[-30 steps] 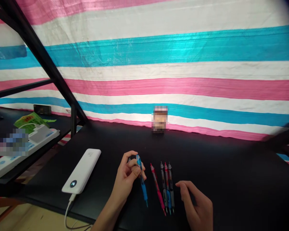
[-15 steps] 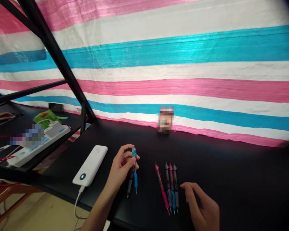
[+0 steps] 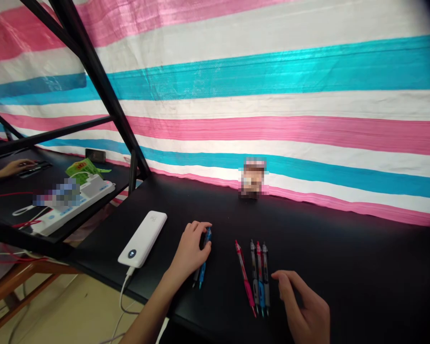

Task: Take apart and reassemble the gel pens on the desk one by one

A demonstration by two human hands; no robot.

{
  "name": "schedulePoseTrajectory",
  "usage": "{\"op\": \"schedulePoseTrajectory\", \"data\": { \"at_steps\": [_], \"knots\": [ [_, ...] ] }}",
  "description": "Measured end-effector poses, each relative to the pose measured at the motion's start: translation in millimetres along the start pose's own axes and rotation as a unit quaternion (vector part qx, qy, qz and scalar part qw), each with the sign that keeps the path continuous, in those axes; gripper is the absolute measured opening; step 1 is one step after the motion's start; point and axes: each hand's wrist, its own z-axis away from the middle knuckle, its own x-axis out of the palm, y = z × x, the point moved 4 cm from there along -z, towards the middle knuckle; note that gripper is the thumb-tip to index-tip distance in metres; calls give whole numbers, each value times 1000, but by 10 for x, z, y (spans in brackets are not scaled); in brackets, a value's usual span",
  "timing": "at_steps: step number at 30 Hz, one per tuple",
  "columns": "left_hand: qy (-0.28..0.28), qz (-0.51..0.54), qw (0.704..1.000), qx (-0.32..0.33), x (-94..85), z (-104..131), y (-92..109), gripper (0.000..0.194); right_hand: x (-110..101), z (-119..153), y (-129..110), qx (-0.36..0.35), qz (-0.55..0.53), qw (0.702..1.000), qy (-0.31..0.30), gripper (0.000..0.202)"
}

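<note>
My left hand (image 3: 194, 244) is closed round the upper part of a blue pen (image 3: 202, 272), thumb on one side and fingers on the other. The pen is low at the black table, beside a dark pen (image 3: 196, 276) that is mostly hidden under the hand. To the right lies a row of pens: a pink-red pen (image 3: 245, 277) slightly apart on a slant, then a grey pen (image 3: 255, 282), a pen with red top and blue grip (image 3: 261, 282), and another grey pen (image 3: 266, 279). My right hand (image 3: 304, 306) rests just right of them, fingers curled, apparently holding nothing.
A white power bank (image 3: 143, 239) with a cable lies left on the black table (image 3: 361, 267). A pixelated item (image 3: 252, 177) stands by the striped sheet (image 3: 272, 129). Beyond the black frame (image 3: 107, 100) are a power strip (image 3: 75, 205) and another person's hand (image 3: 19, 166).
My left hand has lowered the blue pen toward the table, beside the dark pen, and turned more palm-down. My right hand stays by the row. The view has shifted slightly left.
</note>
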Motion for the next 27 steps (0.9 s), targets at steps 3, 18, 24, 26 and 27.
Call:
{"op": "schedulePoseTrajectory", "data": {
  "at_steps": [3, 18, 24, 26, 27],
  "knots": [
    [-19, -30, 999, 14, 44, 10, -33, 46, -2, -5, -14, 6, -4, 1000, -3, 29],
    [-151, -174, 928, 293, 592, 266, 677, 30, -59, -25, 49, 13, -19, 1000, -9, 34],
    [-113, -177, 923, 323, 414, 191, 677, 36, -72, -43, -21, 5, -7, 996, -85, 30],
    [-93, -177, 924, 326, 295, 187, 733, 35, -17, -51, -77, -15, 4, 989, -148, 28],
    [-84, -177, 923, 331, 244, 193, 770, 34, 16, -51, -96, -21, 9, 984, -178, 29]
  ]
}}
